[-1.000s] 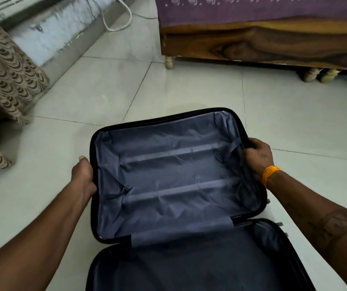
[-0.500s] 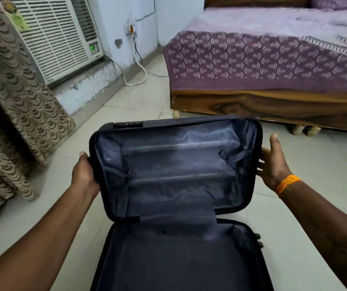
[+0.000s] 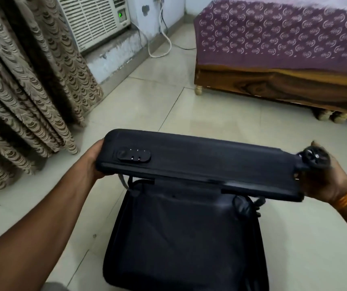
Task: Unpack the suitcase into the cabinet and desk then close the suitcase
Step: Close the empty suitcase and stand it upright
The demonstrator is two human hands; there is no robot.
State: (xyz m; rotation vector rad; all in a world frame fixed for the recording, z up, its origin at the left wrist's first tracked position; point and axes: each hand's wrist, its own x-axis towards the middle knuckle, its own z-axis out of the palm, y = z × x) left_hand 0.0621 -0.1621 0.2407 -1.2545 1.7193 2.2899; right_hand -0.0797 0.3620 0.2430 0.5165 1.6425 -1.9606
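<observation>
Hands (image 3: 93,162) gripping suitcase lid (image 3: 199,162) edges

Soft, even indoor light with faint shadows; the pale floor (image 3: 221,114) carries a mild sheen. Motion blur smears the far-right bed (image 3: 284,38) and wheel (image 3: 315,156). Edges bow outward.

Suitcase (image 3: 189,185) on floor (image 3: 210,114); curtain (image 3: 31,80) left, bed (image 3: 284,49) behind.

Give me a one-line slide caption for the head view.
Left hand and right hand hold the suitcase lid half-closed over its empty base.
</observation>
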